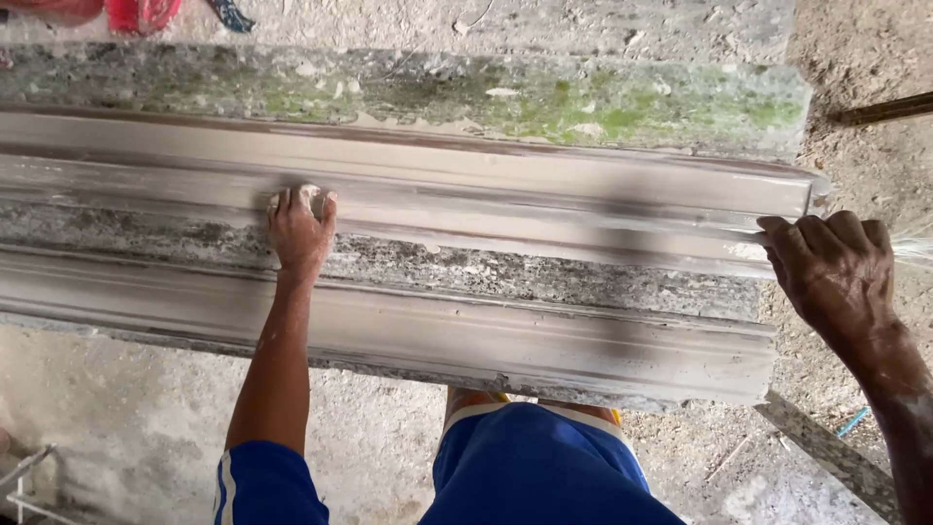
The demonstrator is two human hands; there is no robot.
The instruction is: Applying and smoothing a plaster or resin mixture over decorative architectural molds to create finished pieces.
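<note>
1. Nearest to us, at the bottom of the view, we see our blue shorts with a white stripe (544, 467) and a knee just under the edge of the work.
2. Low on the right a narrow grey stone offcut (826, 452) lies on the dusty concrete floor (126, 418), with a thin blue stick (852, 422) just beside it.
3. Above the knee runs the long grey moulded stone slab (437, 292), lying across the view from left to right, coated in pale wet slurry along its rounded ridges, with a speckled flat band between them.
4. Our left hand (300, 228) rests on the upper ridge, left of the slab's middle, fingers curled down over a small pale pad (311, 197) pressed against the stone; we cannot tell how tightly it is held.
5. Our right hand (836, 267) sits at the slab's right end, fingers bent loosely over the end of the ridge, touching the stone and holding nothing else.
6. Behind the slab lies a rough concrete ledge with green moss patches (603, 102).
7. Farthest off, red fabric (136, 12) shows at the top left, and a dark rod (884, 109) lies on sandy ground at the right.
</note>
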